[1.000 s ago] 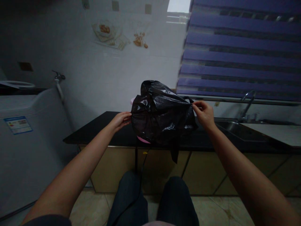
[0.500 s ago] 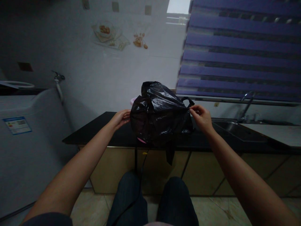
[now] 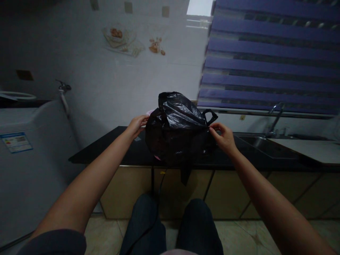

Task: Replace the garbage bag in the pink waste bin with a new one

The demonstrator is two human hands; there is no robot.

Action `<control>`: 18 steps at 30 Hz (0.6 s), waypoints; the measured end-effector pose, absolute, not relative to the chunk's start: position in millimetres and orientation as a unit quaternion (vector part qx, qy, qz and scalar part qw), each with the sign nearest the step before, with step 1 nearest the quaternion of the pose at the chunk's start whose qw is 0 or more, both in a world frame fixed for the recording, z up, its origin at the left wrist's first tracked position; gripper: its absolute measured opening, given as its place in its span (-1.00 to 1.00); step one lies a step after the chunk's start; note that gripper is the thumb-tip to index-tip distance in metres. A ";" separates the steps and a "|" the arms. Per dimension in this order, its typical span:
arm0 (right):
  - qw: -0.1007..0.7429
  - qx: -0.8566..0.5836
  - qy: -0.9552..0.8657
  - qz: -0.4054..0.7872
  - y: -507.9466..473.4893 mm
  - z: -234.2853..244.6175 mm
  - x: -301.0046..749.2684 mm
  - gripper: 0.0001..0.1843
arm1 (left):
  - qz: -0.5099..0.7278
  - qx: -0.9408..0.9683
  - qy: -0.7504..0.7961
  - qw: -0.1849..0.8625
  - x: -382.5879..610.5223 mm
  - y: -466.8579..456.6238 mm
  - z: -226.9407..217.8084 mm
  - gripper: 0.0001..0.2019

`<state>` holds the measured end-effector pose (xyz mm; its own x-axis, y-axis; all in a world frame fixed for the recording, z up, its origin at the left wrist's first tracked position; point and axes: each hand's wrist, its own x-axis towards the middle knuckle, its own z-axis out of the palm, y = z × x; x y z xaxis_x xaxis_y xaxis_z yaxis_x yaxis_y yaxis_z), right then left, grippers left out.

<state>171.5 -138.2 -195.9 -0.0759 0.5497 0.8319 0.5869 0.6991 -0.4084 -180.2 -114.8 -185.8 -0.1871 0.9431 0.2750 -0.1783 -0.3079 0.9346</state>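
"What does the frame show?"

"Two bare hands at a black plastic bag (image 3: pixel 177 131), which sits between them over a black countertop (image 3: pixel 106 150); the right hand (image 3: pixel 224 139) pinches the film just below a loop handle (image 3: pixel 211 116), thumb and fingers closed together; the left hand (image 3: pixel 136 126), half open, lies curved against the bag's other side, with no clear grip."

"How would it handle?"

"Soft and slippery, by the look of it, and probably light; the thin film seems easy to tear, so the loop handle looks the surest place to hold."

"And what stays unclear?"

"The bag's contents are hidden; a pink object (image 3: pixel 157 157) shows only as a sliver under the bag, between the hands; dim light muddies the folds; a steel sink (image 3: pixel 265 142) lies beyond the right hand, a washing machine (image 3: pixel 32 159) beyond the left."
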 end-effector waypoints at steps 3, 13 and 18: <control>0.553 -0.388 -0.737 -0.030 -139.7 -197.9 171.1 -0.84 | 0.659 0.480 0.402 0.417 -179.1 -112.6 -181.1 -0.87; 0.530 -0.380 -0.756 -0.051 -149.2 -200.4 166.9 -0.88 | 0.662 0.497 0.400 0.392 -173.1 -114.2 -175.0 -0.92; 0.520 -0.373 -0.766 -0.061 -152.0 -203.5 166.2 -0.88 | 0.661 0.506 0.401 0.382 -172.4 -112.8 -175.4 -0.94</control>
